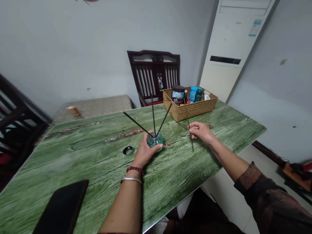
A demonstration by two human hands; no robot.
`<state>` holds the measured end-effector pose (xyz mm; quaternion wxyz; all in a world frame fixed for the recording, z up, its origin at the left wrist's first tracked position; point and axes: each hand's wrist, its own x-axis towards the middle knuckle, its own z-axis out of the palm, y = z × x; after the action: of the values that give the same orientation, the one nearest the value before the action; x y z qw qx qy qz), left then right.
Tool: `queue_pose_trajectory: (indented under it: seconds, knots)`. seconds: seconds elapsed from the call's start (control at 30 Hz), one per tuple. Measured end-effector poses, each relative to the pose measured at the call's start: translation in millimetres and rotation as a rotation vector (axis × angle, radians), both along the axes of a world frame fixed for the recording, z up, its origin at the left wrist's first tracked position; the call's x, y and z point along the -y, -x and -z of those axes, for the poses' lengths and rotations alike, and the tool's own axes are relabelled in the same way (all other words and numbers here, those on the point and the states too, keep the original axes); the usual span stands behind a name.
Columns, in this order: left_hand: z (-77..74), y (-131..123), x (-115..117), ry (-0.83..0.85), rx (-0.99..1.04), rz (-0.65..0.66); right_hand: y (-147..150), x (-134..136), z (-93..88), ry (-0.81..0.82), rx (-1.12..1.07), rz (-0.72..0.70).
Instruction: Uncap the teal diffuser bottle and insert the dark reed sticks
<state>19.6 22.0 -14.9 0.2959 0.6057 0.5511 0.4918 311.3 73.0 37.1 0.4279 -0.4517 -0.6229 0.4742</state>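
Observation:
My left hand is wrapped round a small teal glass bottle standing on the green wood-grain table. Three thin dark reed sticks fan out of the bottle's mouth. My right hand is to the right of the bottle, fingers pinched on another dark stick that slants down toward the table. One or two more sticks lie on the table just beyond that hand. A small black cap rests on the table left of the bottle.
A woven basket with jars and bottles sits at the table's far side. A black flat object lies at the near left. A dark wooden chair stands behind the table, a white floor air conditioner at the right.

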Motion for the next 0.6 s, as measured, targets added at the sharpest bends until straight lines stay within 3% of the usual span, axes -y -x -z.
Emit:
queue_pose_trajectory:
  seconds: [0.13,0.27,0.6]
  knots:
    - [-1.6,-0.4,1.0,0.01,-0.007,0.001,47.2,4.7,-30.3,-0.044,-0.289,-0.149]
    - [-4.5,-1.9,2.6,0.018,0.005,0.006,91.7,-0.4,-49.3,-0.161,-0.355,-0.238]
    - [-7.0,-3.6,3.6,0.009,0.021,0.012,135.1,-25.0,-49.4,-0.271,-0.143,-0.266]
